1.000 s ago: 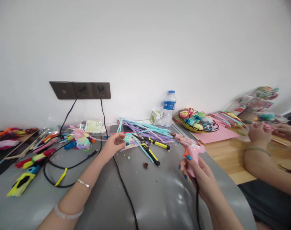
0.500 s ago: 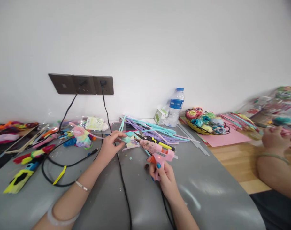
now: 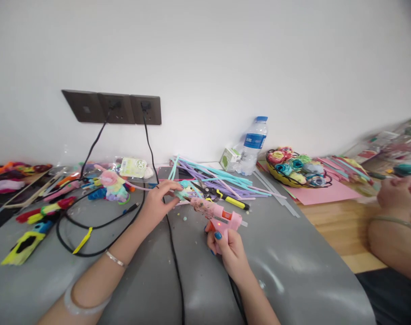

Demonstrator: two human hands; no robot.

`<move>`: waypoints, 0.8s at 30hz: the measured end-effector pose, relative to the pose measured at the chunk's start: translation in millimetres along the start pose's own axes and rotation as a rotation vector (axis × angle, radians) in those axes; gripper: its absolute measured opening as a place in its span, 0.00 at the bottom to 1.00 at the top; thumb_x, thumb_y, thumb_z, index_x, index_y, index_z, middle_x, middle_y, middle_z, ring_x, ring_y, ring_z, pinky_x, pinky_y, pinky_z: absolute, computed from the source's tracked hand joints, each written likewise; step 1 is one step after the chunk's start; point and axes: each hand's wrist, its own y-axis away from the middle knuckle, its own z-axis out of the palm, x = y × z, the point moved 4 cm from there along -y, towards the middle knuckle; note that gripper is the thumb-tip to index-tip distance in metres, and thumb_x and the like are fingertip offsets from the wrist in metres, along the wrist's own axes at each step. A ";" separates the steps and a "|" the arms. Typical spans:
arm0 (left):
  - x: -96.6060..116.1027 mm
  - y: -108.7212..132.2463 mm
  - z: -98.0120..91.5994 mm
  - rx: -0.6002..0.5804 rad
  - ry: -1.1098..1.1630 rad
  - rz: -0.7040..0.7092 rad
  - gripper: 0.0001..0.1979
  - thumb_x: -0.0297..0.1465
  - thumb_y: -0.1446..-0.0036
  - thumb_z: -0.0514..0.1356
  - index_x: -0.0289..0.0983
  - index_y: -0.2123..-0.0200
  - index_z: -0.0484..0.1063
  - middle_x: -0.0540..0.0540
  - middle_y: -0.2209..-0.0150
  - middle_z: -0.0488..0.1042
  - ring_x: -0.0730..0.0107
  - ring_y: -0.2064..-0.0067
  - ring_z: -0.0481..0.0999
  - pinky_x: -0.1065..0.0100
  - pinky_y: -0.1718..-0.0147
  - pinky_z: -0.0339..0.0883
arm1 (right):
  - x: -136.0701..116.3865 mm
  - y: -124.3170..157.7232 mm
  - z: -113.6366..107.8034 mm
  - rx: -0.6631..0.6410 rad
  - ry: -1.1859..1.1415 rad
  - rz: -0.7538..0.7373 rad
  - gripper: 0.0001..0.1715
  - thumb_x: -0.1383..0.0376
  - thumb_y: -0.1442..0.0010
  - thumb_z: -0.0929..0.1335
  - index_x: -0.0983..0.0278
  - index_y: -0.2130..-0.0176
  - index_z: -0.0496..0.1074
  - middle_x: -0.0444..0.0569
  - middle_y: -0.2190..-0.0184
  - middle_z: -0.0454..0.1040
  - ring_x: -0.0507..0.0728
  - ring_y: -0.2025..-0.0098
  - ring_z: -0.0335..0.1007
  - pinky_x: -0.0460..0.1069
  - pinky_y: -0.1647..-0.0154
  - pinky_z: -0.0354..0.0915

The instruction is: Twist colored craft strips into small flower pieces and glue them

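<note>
My right hand (image 3: 227, 250) is wrapped round the handle of a pink glue gun (image 3: 214, 214), whose small orange light glows. The gun's nozzle points left and meets, or nearly meets, a fuzzy mint-green piece (image 3: 182, 195). My left hand (image 3: 163, 198) pinches that piece between thumb and fingers; its exact shape is partly hidden by the fingertips. Just behind the gun lie yellow-and-black pliers or cutters (image 3: 234, 201). Left of my left hand rests a pastel fuzzy figure (image 3: 113, 184) made of pipe cleaners.
Purple and turquoise pipe cleaners (image 3: 222, 178) lie behind my hands. A water bottle (image 3: 254, 146) leans at the wall beside a small box (image 3: 230, 159). Black cables (image 3: 173, 253) cross the grey table. A basket of fabric-like flowers (image 3: 286, 180) stands right, near another person's hand (image 3: 396, 196).
The glue gun's nozzle has moved left and down, closer to the mint-green piece. The pliers now show more fully behind it. The camera view has shifted slightly.
</note>
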 end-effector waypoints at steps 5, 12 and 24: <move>-1.4 0.4 -0.2 0.015 0.027 -0.023 0.09 0.25 0.48 0.59 0.39 0.63 0.75 0.44 0.58 0.78 0.62 0.53 0.76 0.66 0.61 0.73 | -1.3 -0.9 0.1 -0.002 0.043 -0.006 0.28 0.44 0.35 0.59 0.64 0.66 0.69 0.41 0.84 0.61 0.52 0.80 0.53 0.48 0.75 0.53; -1.6 0.5 0.2 0.010 0.021 -0.019 0.09 0.25 0.47 0.60 0.39 0.63 0.75 0.44 0.58 0.78 0.63 0.54 0.77 0.66 0.61 0.73 | -4.5 -2.4 0.4 0.023 0.018 -0.031 0.28 0.44 0.35 0.59 0.63 0.69 0.67 0.41 0.85 0.60 0.51 0.82 0.50 0.48 0.77 0.52; -1.2 1.0 -0.6 0.026 -0.001 0.007 0.09 0.24 0.47 0.60 0.39 0.62 0.75 0.44 0.59 0.78 0.63 0.56 0.77 0.67 0.62 0.73 | -4.6 -2.4 -0.7 0.026 0.054 -0.052 0.31 0.47 0.33 0.58 0.62 0.80 0.60 0.42 0.84 0.59 0.50 0.80 0.51 0.48 0.76 0.49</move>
